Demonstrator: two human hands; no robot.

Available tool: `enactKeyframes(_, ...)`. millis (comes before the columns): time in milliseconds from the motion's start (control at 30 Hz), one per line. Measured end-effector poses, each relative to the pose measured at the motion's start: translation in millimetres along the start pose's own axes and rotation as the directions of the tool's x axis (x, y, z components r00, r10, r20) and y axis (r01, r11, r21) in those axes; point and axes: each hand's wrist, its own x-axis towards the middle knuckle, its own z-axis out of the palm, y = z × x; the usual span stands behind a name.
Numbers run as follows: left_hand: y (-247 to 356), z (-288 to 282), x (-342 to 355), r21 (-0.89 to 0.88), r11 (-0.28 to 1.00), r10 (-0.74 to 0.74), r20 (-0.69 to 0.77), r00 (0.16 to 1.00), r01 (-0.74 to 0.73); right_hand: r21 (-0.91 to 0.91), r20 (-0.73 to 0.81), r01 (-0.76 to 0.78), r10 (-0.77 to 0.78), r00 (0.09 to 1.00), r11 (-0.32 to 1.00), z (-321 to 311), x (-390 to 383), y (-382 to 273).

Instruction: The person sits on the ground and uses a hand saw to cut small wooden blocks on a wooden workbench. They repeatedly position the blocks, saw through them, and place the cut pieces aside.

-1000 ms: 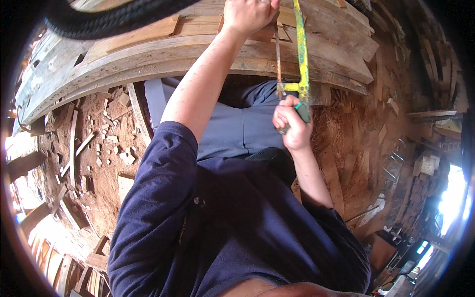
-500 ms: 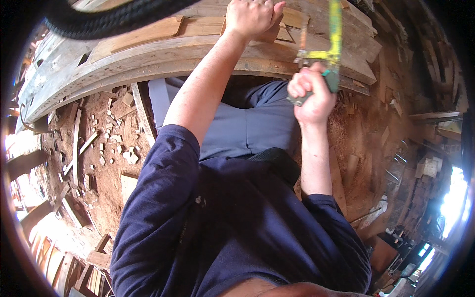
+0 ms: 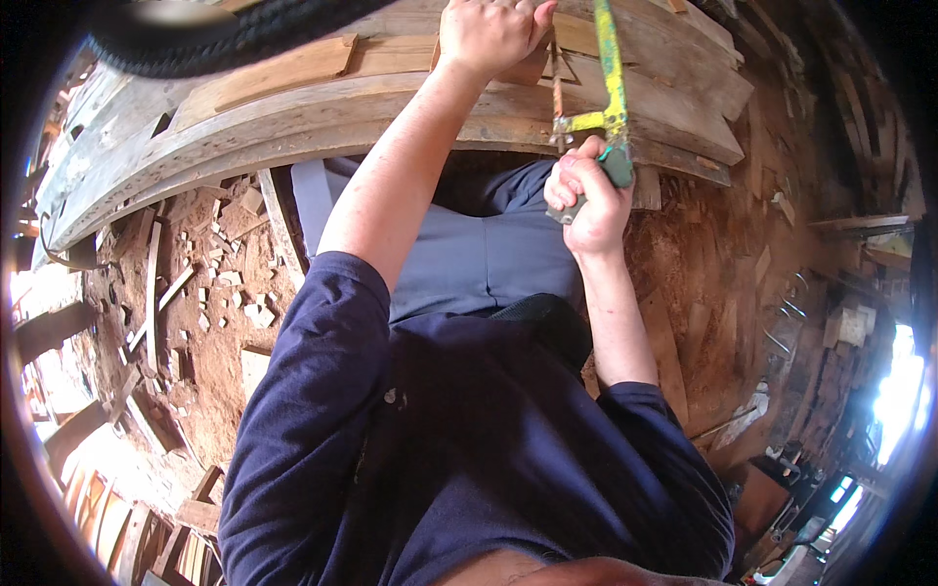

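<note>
My right hand (image 3: pixel 591 200) is wrapped round the green handle of a hacksaw (image 3: pixel 613 83) with a chipped yellow frame. Its thin rusty blade runs up beside the wooden block (image 3: pixel 529 69), close to my left thumb. Over that block my left hand (image 3: pixel 489 37) is curled, pressing it down on the plank workbench (image 3: pixel 391 105). The fingertips of the left hand lie partly beyond the top of the picture, and its thumb sticks out to the right. Whether the blade touches the block I cannot tell.
A flat board (image 3: pixel 288 73) lies on the bench to the left. Small wood offcuts (image 3: pixel 230 278) and long strips are strewn over the brown ground at left. A thick black cord (image 3: pixel 234 37) crosses the upper left. Stacked timber (image 3: pixel 879 107) stands at the far right.
My right hand has brought the hacksaw to the left, so its blade now stands beside the block under my left hand. My left hand has shifted only slightly left.
</note>
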Motion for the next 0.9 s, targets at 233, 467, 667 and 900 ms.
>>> enactKeyframes(233, 1, -1, 2, -0.038, 0.999, -0.002, -0.001, 1.0, 0.002, 0.041, 0.068, 0.039, -0.042, 0.997, 0.998, -1, 18, 17)
enactKeyframes(467, 1, -1, 2, -0.036, 0.999, -0.035, 0.064, 0.997, 0.037, -0.091, 0.079, 0.073, -0.066, 0.995, 0.993, -12, 16, 42)
enactKeyframes(667, 1, -4, 2, -0.006, 1.0, -0.03, 0.092, 0.995, 0.031, -0.039, 0.047, 0.084, -0.082, 0.996, 0.996, -3, 12, 24)
enactKeyframes(900, 3, -6, 3, -0.023, 1.0, -0.015, 0.071, 0.997, 0.017, 0.044, 0.031, 0.151, -0.152, 0.988, 0.988, 1, 28, -3)
